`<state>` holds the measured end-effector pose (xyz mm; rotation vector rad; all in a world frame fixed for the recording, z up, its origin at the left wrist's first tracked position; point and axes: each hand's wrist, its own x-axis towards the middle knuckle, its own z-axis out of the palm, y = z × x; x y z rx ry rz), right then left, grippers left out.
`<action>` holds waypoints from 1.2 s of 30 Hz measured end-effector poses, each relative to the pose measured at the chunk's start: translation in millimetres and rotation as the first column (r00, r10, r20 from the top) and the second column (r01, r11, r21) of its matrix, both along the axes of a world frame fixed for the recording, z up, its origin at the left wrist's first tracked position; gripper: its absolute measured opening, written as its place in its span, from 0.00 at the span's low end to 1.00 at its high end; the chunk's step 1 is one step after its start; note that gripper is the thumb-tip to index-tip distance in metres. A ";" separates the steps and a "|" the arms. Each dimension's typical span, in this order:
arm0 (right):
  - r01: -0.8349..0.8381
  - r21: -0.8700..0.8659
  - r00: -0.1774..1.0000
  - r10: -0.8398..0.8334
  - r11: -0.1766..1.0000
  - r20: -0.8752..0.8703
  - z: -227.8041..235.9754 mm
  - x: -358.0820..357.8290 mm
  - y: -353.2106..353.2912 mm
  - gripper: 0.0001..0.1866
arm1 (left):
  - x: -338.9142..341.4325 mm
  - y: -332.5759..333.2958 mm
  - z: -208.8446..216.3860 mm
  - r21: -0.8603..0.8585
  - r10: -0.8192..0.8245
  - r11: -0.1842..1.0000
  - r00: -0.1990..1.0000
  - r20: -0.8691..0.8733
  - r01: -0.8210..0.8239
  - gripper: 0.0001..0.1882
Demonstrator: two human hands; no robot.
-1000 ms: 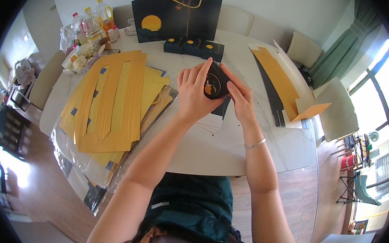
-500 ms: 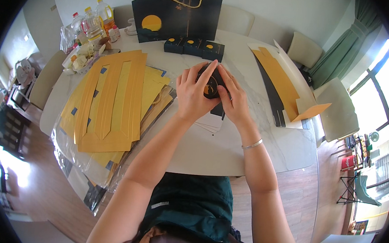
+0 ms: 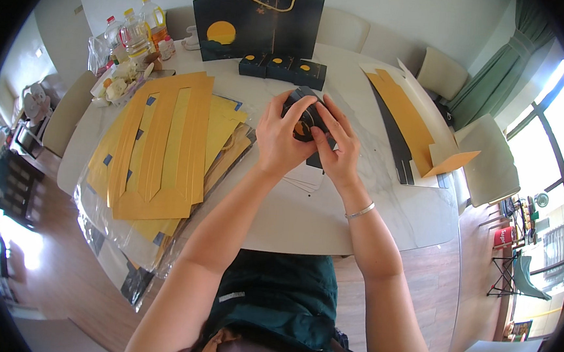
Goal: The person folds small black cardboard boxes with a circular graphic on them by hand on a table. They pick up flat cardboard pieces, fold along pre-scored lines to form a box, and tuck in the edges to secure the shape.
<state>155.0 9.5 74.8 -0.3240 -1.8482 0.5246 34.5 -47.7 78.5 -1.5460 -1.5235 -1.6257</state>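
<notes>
Between my hands, above the middle of the table, is a small black box point(image 3: 307, 117) with a gold round print on its face. My left hand point(image 3: 279, 138) grips its left side, fingers curled over the top. My right hand point(image 3: 338, 144) closes on the right side, thumb on the face and fingers over the far edge. Fingers hide much of the box. Below my hands lie several white and black flat cards point(image 3: 304, 179). Farther back stand three small black boxes point(image 3: 282, 68) with gold moons, in a row before a large black gift bag point(image 3: 256, 30) with a gold cord handle.
At the left, gold card sheets point(image 3: 190, 163) with long cut-outs overlap other sheets and clear plastic. Oil bottles point(image 3: 135, 36) and a tray of flowers stand behind them. A long gold, black and white card blank point(image 3: 404, 116) lies at the right. Chairs surround the white marbled table point(image 3: 278, 225).
My right fingers have spread and shifted right over the box, leaving more of its top uncovered. The box appears slightly tilted. The other things stay where they were.
</notes>
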 end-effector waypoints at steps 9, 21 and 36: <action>0.032 0.132 0.999 -0.032 0.991 -0.007 -3.7 0.5 2.8 0.19 | 1.6 2.6 -3.8 0.014 -0.009 1.000 0.999 0.053 0.008 0.30; 0.091 0.183 0.996 -0.087 0.979 -0.031 -1.8 3.2 8.8 0.20 | -2.4 6.0 -4.7 0.062 0.027 0.998 1.000 -0.014 -0.026 0.32; -0.476 -0.705 0.879 0.257 0.525 -0.402 15.6 25.5 28.0 0.35 | -1.1 5.0 -12.2 -0.037 -0.115 0.993 0.993 0.007 0.115 0.46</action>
